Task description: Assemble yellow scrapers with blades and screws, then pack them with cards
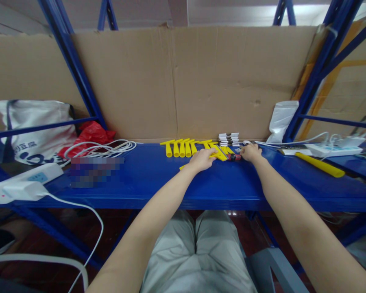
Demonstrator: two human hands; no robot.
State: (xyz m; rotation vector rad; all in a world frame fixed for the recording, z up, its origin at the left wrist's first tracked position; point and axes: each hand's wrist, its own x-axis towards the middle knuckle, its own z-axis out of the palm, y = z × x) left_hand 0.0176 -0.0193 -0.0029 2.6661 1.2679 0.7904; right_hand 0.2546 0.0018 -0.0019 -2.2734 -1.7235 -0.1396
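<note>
My left hand [202, 158] rests on a yellow plastic piece [218, 153] on the blue shelf [146, 179], fingers curled over it. My right hand [250, 152] is closed around a small red and dark tool [233, 157] that lies between both hands. A row of several yellow handle-shaped pieces [183, 147] lies just behind my left hand. A small stack of black and white flat parts [228, 139] stands behind the tool, near the cardboard backing [183, 81].
A long yellow bar [320, 164] and a white power strip [335, 149] lie at the right. Coiled white cable [100, 148], a red bag [90, 134] and a white bag [36, 130] sit at the left. Blue rack posts [76, 69] frame the shelf.
</note>
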